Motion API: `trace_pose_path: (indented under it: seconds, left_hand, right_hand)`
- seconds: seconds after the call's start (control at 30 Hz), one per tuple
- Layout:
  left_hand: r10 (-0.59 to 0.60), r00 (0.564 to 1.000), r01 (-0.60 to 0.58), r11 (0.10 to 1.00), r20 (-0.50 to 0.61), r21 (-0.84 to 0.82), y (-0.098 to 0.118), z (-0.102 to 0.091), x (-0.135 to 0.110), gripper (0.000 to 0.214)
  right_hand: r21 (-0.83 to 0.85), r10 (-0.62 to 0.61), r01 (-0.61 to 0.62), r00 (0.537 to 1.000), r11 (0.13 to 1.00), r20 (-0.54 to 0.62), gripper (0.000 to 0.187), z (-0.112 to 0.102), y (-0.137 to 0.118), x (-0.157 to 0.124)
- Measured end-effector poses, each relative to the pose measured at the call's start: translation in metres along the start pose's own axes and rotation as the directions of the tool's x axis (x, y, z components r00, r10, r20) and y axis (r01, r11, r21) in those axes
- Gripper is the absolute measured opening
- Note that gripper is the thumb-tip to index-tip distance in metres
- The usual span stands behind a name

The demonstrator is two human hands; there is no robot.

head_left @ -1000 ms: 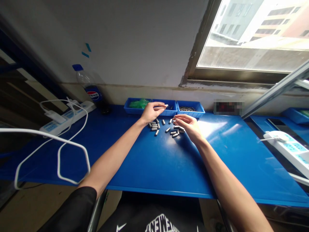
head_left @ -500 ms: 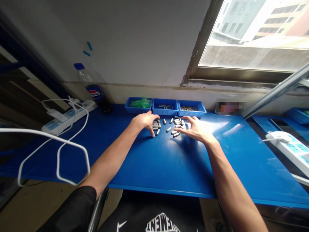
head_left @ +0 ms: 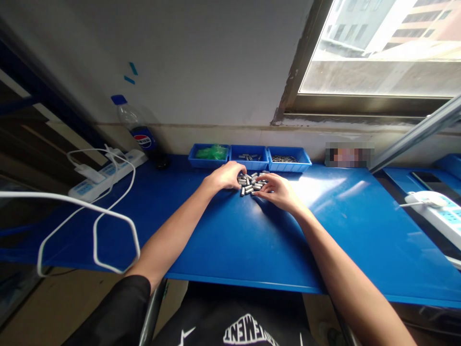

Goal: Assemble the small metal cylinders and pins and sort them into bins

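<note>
A pile of small silvery metal cylinders with dark ends [head_left: 249,182] lies on the blue tabletop [head_left: 230,240]. Curved around its left side is my left hand [head_left: 226,176], thumb and fingers apart, touching the outer pieces. My right hand [head_left: 278,192] cups the pile from the right, its fingers spread and resting against the cylinders. Neither hand lifts a piece. Some cylinders are partly hidden behind the right fingers.
Behind the pile stand three blue bins, holding green plastic [head_left: 212,153], more cylinders [head_left: 248,157] and thin metal pins [head_left: 284,159]. A cola bottle [head_left: 144,139] and power strip [head_left: 104,175] with looping white cables are left; another power strip [head_left: 441,214] is right.
Both hands have moved inward toward each other. The cylinders, scattered in two loose groups before, now lie together in one tighter pile between the hands.
</note>
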State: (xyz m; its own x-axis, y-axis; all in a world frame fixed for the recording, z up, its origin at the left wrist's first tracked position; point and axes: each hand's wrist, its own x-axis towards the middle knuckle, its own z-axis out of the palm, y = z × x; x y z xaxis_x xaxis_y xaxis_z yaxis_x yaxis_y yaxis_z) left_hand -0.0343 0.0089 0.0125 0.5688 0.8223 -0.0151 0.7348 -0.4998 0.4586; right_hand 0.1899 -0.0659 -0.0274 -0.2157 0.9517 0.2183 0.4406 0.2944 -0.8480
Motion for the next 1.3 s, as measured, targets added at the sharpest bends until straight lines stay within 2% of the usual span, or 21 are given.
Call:
trace_pose_path:
  seconds: [0.1, 0.2, 0.37, 0.43, 0.53, 0.63, 0.8, 0.93, 1.03, 1.3]
  left_hand:
    - [0.018, 1.0, -0.019, 0.999, -0.023, -0.044, 0.004, -0.012, -0.003, 0.054]
    - [0.06, 0.997, -0.067, 0.977, -0.04, -0.204, 0.011, -0.021, -0.004, 0.046]
    - [0.257, 0.948, -0.316, 0.832, -0.189, -0.455, 0.027, -0.02, -0.005, 0.038]
    - [0.279, 0.933, -0.357, 0.794, -0.226, -0.492, 0.032, -0.016, -0.004, 0.04]
    - [0.272, 0.919, -0.383, 0.782, -0.284, -0.492, 0.034, -0.012, -0.004, 0.038]
    - [0.267, 0.913, -0.389, 0.8, -0.308, -0.457, 0.033, -0.009, -0.003, 0.037]
    - [0.308, 0.903, -0.415, 0.803, -0.3, -0.427, 0.033, -0.006, 0.0, 0.026]
    - [0.275, 0.93, -0.36, 0.816, -0.244, -0.452, 0.03, -0.004, 0.0, 0.014]
    - [0.254, 0.949, -0.313, 0.814, -0.185, -0.489, 0.027, -0.003, 0.0, 0.015]
    - [0.176, 0.972, -0.237, 0.751, -0.158, -0.616, 0.023, -0.002, 0.003, 0.029]
  right_hand:
    - [0.003, -0.023, 0.024, 0.994, 1.0, -0.105, 0.035, 0.001, 0.0, 0.0]
    - [0.073, 0.036, -0.023, 0.984, 0.997, -0.173, 0.036, -0.003, -0.002, 0.0]
    - [0.372, 0.149, -0.127, 0.988, 0.92, -0.031, 0.044, -0.009, -0.012, 0.0]
    - [0.454, 0.173, -0.153, 0.985, 0.878, -0.002, 0.044, -0.009, -0.014, 0.0]
    - [0.531, 0.199, -0.179, 0.98, 0.828, 0.02, 0.04, -0.008, -0.011, 0.001]
    - [0.554, 0.216, -0.189, 0.976, 0.811, 0.016, 0.042, -0.006, -0.009, 0.001]
    - [0.481, 0.197, -0.156, 0.98, 0.863, -0.034, 0.042, -0.006, -0.009, 0.002]
    - [0.47, 0.173, -0.129, 0.983, 0.873, -0.052, 0.041, -0.007, -0.01, 0.001]
    - [0.463, 0.173, -0.135, 0.984, 0.876, -0.039, 0.042, -0.007, -0.011, 0.001]
    - [0.54, 0.205, -0.15, 0.978, 0.828, -0.042, 0.047, -0.004, -0.005, 0.003]
